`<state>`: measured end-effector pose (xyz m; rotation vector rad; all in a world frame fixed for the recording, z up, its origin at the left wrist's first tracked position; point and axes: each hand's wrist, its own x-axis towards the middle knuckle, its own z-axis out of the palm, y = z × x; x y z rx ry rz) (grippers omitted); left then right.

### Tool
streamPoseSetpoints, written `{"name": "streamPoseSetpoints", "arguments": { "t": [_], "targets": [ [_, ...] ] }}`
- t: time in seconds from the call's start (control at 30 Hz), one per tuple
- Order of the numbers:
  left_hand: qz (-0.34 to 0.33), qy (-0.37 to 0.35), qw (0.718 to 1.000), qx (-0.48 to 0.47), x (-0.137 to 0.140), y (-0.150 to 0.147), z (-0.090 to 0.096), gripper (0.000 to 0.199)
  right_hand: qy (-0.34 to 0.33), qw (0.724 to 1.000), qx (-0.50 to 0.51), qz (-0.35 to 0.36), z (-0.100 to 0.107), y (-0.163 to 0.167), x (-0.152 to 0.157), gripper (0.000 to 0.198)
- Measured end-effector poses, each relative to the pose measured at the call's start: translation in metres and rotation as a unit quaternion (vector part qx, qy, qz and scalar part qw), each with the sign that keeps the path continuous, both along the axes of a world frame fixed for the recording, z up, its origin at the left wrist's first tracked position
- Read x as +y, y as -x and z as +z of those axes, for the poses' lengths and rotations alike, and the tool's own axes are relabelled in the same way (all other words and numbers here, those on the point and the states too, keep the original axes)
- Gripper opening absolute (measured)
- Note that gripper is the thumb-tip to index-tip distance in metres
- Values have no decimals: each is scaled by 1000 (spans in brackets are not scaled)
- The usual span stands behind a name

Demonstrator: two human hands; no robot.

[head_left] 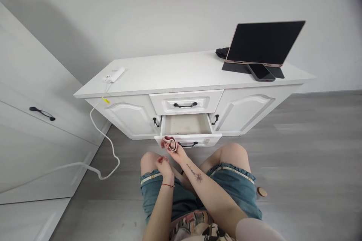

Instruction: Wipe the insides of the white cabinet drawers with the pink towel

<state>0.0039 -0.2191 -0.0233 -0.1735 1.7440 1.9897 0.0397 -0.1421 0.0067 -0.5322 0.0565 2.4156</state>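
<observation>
A small pink cloth [170, 143], rolled into a loose bundle, is in my right hand [180, 154]. My right fingers are wrapped round its lower side, and it overlaps the front of the lower drawer [207, 140] in my view. That drawer is pulled out, with its pale bottom showing and a black handle [192, 144] beside my hand. My left hand [164, 165], with a red string at the wrist, is by my left knee, below the cloth and apart from it. Its fingers are curled in, and I see nothing held in them.
Above the open drawer is a closed drawer [195, 101] of the white cabinet [169, 71]. On top stand a dark screen [266, 41], a phone [260, 72] and a white power strip [114, 74]. Its cable [111, 147] hangs left, near a wardrobe [34, 139].
</observation>
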Motion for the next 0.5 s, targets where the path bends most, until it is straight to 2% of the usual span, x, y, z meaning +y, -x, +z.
{"name": "streamPoseSetpoints", "arguments": {
  "t": [0.2, 0.33, 0.5],
  "targets": [
    [-58, 18, 993, -100, 19, -15, 7, 19, -21, 1000, 9, -2, 18, -71, 16, 22],
    [-119, 27, 981, -150, 46, -23, 9, 4, -58, 998, -32, -9, 24, -119, 29, 23],
    [-203, 46, 953, -218, 83, -33, 7, 12, -106, 989, -88, -43, 30, -171, 43, 23]
  ]
}}
